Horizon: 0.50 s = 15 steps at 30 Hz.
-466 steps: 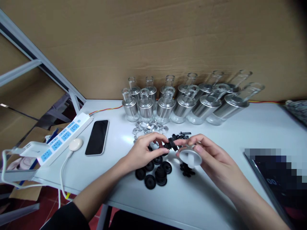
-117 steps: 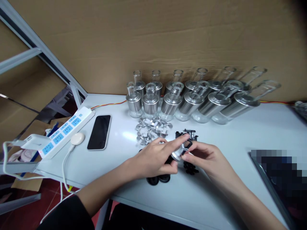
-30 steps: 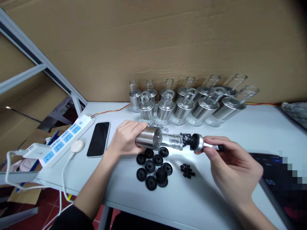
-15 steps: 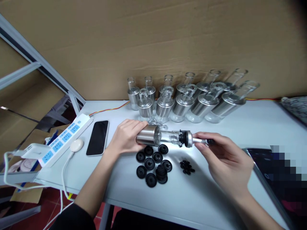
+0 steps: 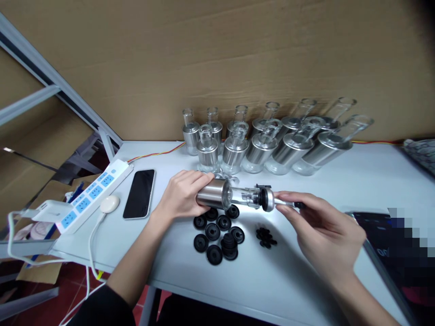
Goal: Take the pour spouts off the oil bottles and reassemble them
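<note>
My left hand is wrapped round the steel-sleeved body of a glass bottle, which lies on its side in the air with its neck to the right. At the neck's end sits a pourer stopper with a black seal and a metal cap. My right hand pinches the stopper's thin metal spout between thumb and fingers. Several black round plastic caps lie below the bottle, a few stacked. To their right is a small heap of tiny black parts.
Two rows of steel-sleeved glass bottles stand at the back against a cardboard wall. On the left are a phone, a power strip and a white round charger. A dark-screened tablet lies at right.
The bottle, the stopper and both hands have shifted slightly right in view. The stopper's seal appears closer to the mouth of the neck.
</note>
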Tool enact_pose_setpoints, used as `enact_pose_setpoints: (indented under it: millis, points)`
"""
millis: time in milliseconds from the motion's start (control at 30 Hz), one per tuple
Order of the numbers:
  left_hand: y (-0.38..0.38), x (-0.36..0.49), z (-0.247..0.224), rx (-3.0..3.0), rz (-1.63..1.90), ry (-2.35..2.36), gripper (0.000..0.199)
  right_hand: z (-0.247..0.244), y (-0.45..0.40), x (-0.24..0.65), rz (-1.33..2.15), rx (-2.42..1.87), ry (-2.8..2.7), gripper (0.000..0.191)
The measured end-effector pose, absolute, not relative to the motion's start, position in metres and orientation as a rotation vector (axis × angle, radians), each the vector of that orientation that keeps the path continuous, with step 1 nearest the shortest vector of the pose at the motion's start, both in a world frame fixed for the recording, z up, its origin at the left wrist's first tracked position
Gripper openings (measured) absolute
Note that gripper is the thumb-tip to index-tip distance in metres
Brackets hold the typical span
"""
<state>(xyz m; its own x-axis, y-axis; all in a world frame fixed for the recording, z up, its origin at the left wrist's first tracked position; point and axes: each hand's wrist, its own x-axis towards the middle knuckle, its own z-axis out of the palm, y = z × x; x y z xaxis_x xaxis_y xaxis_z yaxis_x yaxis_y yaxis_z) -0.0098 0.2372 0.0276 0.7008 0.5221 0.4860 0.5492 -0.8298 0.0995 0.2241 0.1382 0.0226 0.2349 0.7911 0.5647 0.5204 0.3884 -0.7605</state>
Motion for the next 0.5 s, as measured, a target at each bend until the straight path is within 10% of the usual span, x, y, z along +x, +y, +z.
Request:
enact_pose_setpoints:
  millis: [500]
  points:
    - [0.2326, -0.0082, 0.0312, -2.665, -0.736, -0.837, 0.043, 0.0197, 0.1379, 0.2224, 0.248, -1.33, -1.538, 0.015]
